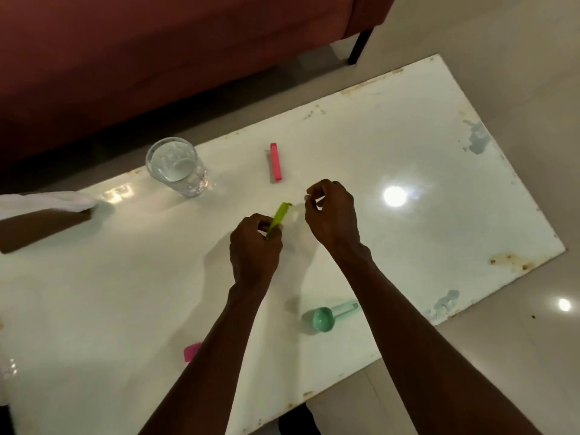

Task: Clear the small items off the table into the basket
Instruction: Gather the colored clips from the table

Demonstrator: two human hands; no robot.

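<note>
1. Left hand (255,246) pinches the lower end of a green bag clip (278,218) between thumb and curled fingers. The clip is off the white table (439,171) and tilted up toward the far right.
2. Right hand (331,210) hovers just beside the clip's free end, fingers curled with thumb and forefinger near each other. Can't tell if it holds anything; nothing visible in it, and it isn't touching the clip.
3. Still on the table: pink bag clip (275,163) lying flat beyond the hands, teal measuring scoop (329,315) near the front edge between the forearms, and a pink item (192,351) partly hidden by the left forearm.
4. Glass of water (175,166) stands far left, well apart from the clips. White cloth (47,200) at the left edge. No basket in view, so the drop point is unknown.
5. Handling guess: the clips are light, stiff plastic and probably slick on a glossy top. Pinch mid-length across the narrow sides; an end grip like the current one lets it pivot.
6. Scoop: light and rigid; take it by the handle, since the bowl is rounded and could slip.
7. Risk: an arm sweep toward the far left could knock the glass, which is fragile and holds water.
</note>
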